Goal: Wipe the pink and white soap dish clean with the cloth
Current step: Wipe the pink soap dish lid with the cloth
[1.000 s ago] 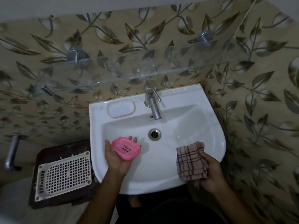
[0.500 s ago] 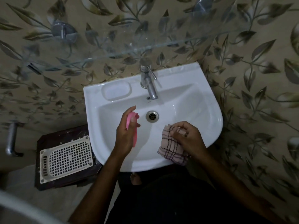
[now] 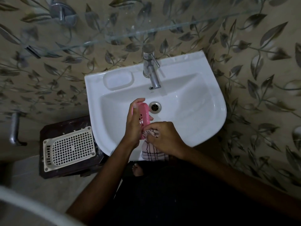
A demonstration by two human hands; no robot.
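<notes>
My left hand grips the pink part of the soap dish, holding it on edge over the white basin, just left of the drain. Its slotted face turns to the right. My right hand pinches the checked pink-and-white cloth and presses a bunched corner against the lower end of the dish. The remainder of the cloth hangs below my right hand over the basin's front rim. A white oval tray sits in the basin's back left ledge.
A chrome tap stands at the back of the basin above the drain. A white perforated plastic grid lies on a dark wooden stool to the left. A glass shelf juts from the leaf-patterned wall above.
My left hand turned the pink dish from flat to on edge. My right hand brought the cloth leftward from the basin's right side until it met the dish's lower end.
</notes>
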